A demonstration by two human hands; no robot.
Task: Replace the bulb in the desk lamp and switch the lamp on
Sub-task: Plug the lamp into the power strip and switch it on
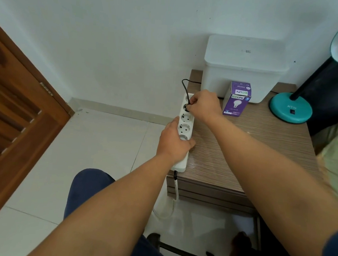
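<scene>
Fingers of the right hand (203,106) pinch the black plug (186,107) at the power strip (185,129), which the left hand (173,142) clasps near its end; the bulb box (237,99) looks unopened, so I'd say the swap hasn't begun.

The counter (253,145) shows streaked wood-grain laminate with a slight sheen. White smooth plastic forms the power strip (185,127); the purple bulb box (237,99) is printed cardboard. Floor tiles (94,154) look glossy.

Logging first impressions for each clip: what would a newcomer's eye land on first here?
Two bare arms reach to a white power strip along the left edge of a wooden bedside table: the left hand steadies it while the right hand grips a black plug at a far socket. Next comes the purple bulb box, then the teal lamp base at the right.
</scene>
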